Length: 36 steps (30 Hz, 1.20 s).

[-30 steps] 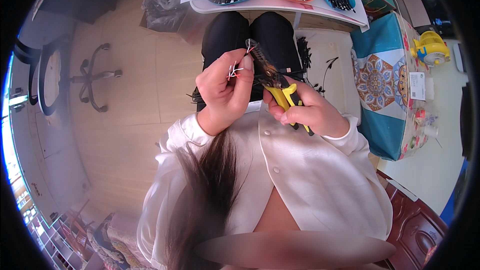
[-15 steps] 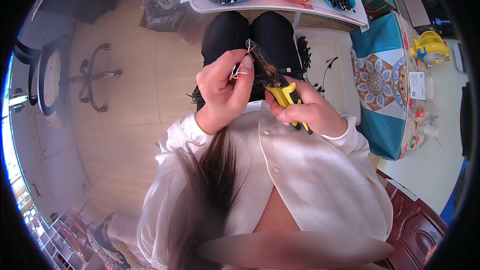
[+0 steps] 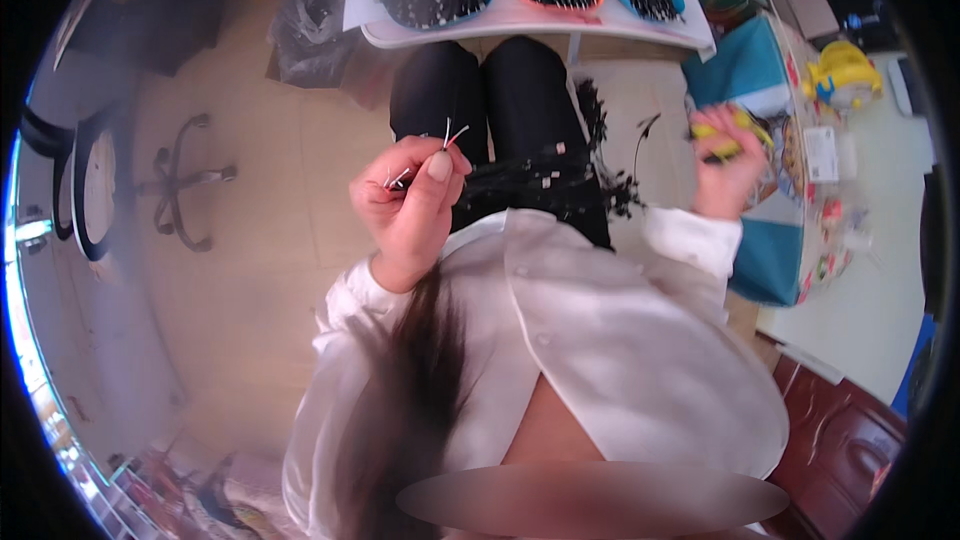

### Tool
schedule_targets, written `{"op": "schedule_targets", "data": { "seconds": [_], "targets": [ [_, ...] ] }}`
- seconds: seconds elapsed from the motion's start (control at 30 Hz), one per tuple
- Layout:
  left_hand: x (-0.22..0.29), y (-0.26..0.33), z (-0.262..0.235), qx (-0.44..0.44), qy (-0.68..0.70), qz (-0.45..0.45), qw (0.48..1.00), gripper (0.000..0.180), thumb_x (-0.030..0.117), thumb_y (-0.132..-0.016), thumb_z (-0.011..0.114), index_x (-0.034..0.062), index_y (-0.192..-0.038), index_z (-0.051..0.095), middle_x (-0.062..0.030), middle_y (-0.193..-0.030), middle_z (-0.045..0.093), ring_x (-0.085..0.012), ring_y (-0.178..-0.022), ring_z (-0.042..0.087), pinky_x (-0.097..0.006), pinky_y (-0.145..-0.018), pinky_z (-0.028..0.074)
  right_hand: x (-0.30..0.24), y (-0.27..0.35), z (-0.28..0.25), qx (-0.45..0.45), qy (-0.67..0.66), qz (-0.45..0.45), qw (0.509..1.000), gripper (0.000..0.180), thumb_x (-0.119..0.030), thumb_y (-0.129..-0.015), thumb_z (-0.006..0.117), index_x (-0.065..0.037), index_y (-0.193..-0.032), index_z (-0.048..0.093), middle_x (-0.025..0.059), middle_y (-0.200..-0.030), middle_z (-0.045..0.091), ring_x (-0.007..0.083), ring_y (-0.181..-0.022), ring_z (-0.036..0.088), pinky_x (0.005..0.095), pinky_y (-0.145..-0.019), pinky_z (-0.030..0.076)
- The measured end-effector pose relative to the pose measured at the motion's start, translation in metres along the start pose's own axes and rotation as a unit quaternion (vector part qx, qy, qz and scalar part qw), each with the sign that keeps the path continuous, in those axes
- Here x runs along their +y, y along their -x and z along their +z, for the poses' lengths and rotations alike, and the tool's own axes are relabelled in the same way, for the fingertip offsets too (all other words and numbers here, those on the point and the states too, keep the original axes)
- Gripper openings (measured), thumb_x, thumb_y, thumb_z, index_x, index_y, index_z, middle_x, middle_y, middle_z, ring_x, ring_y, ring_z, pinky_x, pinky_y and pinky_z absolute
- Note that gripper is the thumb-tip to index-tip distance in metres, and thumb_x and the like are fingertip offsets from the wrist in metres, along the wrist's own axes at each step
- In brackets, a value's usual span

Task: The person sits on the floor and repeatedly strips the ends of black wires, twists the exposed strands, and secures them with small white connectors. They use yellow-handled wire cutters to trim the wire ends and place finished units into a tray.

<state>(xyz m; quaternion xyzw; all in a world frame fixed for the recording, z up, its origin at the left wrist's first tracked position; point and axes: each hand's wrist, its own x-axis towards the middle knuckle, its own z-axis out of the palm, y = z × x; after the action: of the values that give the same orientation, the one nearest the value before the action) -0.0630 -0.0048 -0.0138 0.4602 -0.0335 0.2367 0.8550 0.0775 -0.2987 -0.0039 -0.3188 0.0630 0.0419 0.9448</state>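
My left hand [image 3: 412,208], over my left thigh, is closed in a pinch on a thin cable. The bare wire ends [image 3: 451,136], red and white, fan out above the thumb. More white-tipped strands [image 3: 396,180] poke out beside the curled fingers. Well off to the right, my right hand [image 3: 726,175] is wrapped round yellow-and-black pliers [image 3: 722,132], blurred by motion beside the patterned cloth. A bundle of black cables [image 3: 545,178] lies across my lap, its ends hanging past my right thigh.
On the white table [image 3: 540,30] ahead, blue and orange dishes hold many black cables. A yellow fan [image 3: 845,77] stands at the right near a teal patterned cloth [image 3: 770,265]. A plastic bag [image 3: 305,28] and a chair base [image 3: 172,183] are on the left.
My right hand has carried the pliers away from the wire ends, far to the right. My left hand, still pinching the cable, has shifted left and slightly down.
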Motion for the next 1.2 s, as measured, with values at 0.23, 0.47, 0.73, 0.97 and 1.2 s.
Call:
{"op": "schedule_targets", "data": {
  "seconds": [0.23, 0.47, 0.73, 0.97, 1.2],
  "targets": [
    [-0.017, -0.015, 0.001, -0.011, 0.095, -0.144, 0.985, 0.014, 0.005, -0.093, 0.054, -0.0053, -0.084, 0.058, -0.0012, -0.064, 0.049, -0.0039, -0.048, 0.03, -0.022, -0.045, 0.022, -0.12, -0.039, -0.156, 0.15, 0.454, -0.148, 0.866, 0.037, -0.009, -0.073, 0.055, 0.001, -0.108, 0.054, 0.011, -0.091, 0.055, 0.0246, -0.082, 0.052, 0.0373, -0.079, 0.043],
    [-0.035, -0.036, 0.03, -0.076, 0.009, -0.327, 0.942, 0.023, 0.017, -0.094, 0.052, -0.0051, -0.1, 0.055, 0.0061, -0.063, 0.034, -0.0039, -0.05, 0.03, -0.022, -0.046, 0.023, -0.225, -0.032, -0.252, 0.405, 0.876, -0.047, 0.259, 0.05, -0.036, -0.075, 0.062, -0.001, -0.112, 0.061, 0.0229, -0.111, 0.064, 0.0395, -0.104, 0.062, 0.0498, -0.089, 0.049],
    [-0.053, -0.042, 0.048, -0.097, -0.047, -0.377, 0.92, 0.039, 0.033, -0.089, 0.044, 0.0012, -0.111, 0.049, 0.0043, -0.059, 0.027, -0.0059, -0.049, 0.023, -0.023, -0.047, 0.02, -0.286, -0.026, -0.314, 0.443, 0.876, -0.031, 0.189, 0.062, -0.054, -0.08, 0.063, -0.005, -0.116, 0.059, 0.016, -0.115, 0.065, 0.0347, -0.11, 0.061, 0.0535, -0.091, 0.046],
    [-0.054, -0.04, 0.05, -0.081, 0.011, -0.379, 0.922, 0.01, 0.012, -0.094, 0.036, 0.01, -0.101, 0.044, -0.0009, -0.062, 0.037, -0.0087, -0.051, 0.03, -0.024, -0.045, 0.025, -0.335, 0.001, -0.362, 0.421, 0.895, 0.113, 0.097, 0.082, -0.071, -0.082, 0.049, -0.005, -0.131, 0.051, 0.023, -0.13, 0.054, 0.0382, -0.118, 0.055, 0.0511, -0.097, 0.043],
    [-0.042, -0.033, 0.052, -0.148, 0.011, -0.311, 0.939, 0.011, 0.018, -0.103, 0.038, 0.0086, -0.098, 0.037, 0.0021, -0.067, 0.035, -0.0049, -0.056, 0.027, -0.02, -0.049, 0.022, -0.181, -0.031, -0.223, 0.141, 0.689, -0.261, 0.661, 0.03, -0.008, -0.096, 0.055, -0.001, -0.124, 0.058, 0.0128, -0.119, 0.064, 0.0195, -0.109, 0.061, 0.0313, -0.097, 0.045]
  ]
}}
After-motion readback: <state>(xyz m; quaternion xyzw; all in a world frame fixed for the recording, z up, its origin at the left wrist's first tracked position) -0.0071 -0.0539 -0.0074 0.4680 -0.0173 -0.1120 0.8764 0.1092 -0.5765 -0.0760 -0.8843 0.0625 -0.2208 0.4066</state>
